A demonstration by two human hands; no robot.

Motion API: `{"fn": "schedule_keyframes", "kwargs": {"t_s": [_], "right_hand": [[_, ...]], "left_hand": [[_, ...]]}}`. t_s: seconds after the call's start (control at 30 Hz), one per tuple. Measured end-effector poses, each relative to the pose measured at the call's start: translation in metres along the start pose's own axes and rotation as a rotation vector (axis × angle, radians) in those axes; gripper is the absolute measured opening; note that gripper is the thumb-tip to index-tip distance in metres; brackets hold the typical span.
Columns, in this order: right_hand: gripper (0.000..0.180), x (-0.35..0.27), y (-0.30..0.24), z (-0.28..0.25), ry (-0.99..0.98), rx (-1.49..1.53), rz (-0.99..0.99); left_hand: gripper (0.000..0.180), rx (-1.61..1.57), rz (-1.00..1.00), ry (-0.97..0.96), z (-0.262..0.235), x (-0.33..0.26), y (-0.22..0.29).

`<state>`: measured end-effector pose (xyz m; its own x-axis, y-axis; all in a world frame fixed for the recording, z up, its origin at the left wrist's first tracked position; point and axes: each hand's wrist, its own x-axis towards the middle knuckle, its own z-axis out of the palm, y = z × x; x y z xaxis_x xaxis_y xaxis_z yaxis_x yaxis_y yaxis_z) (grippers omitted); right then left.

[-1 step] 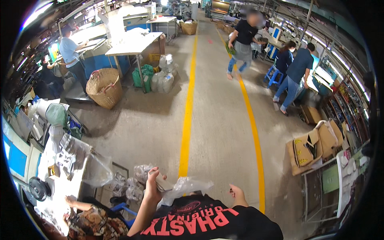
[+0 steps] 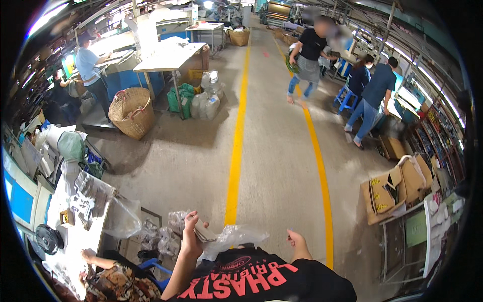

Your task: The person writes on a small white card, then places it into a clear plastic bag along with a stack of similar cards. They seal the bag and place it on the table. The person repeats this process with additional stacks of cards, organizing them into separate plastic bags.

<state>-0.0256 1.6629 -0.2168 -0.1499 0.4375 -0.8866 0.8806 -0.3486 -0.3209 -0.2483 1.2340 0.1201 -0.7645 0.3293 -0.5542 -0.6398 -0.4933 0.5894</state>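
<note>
My left hand point(image 2: 190, 236) is raised at the front of my body, its fingers closed around a small stack of pale flat pieces point(image 2: 205, 231). Right beside it, a crumpled clear plastic bag point(image 2: 239, 235) spreads across the front of my black shirt; whether the same hand grips the bag too, I cannot tell. Off to the right and apart from the bag, my right hand point(image 2: 299, 244) is held up with curled fingers and the thumb side upward. Nothing shows in it.
A seated co-worker point(image 2: 118, 282) is at a cluttered table point(image 2: 108, 201) on my left, near several clear bags point(image 2: 168, 240). Cardboard boxes point(image 2: 385, 194) stand on the right. Yellow lines point(image 2: 236, 166) edge the aisle, where a person point(image 2: 309, 53) walks. A wicker basket point(image 2: 132, 113) stands far left.
The walking person in the aisle has shifted slightly. The pale pieces in my left hand are tilted a little differently. My right hand has barely moved.
</note>
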Motion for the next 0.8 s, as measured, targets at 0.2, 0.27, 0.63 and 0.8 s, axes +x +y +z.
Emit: {"fn": "schedule_keyframes", "kwargs": {"t_s": [0.2,0.27,0.63,0.8], "right_hand": [[0.050,-0.023,-0.299,0.079,-0.167,-0.284,-0.604],[0.049,-0.124,-0.386,0.135,-0.332,-0.321,-0.705],[0.055,-0.308,-0.589,0.337,-0.812,-0.584,-1.555],[0.052,-0.321,-0.664,0.376,-0.878,-0.603,-1.618]], "left_hand": [[0.040,0.036,0.152,-0.154,0.026,0.057,0.048],[0.042,0.058,0.203,0.000,0.017,0.082,0.055],[0.057,-0.044,0.211,0.006,0.047,0.260,0.208],[0.048,0.201,0.381,0.204,0.057,0.319,0.272]]}}
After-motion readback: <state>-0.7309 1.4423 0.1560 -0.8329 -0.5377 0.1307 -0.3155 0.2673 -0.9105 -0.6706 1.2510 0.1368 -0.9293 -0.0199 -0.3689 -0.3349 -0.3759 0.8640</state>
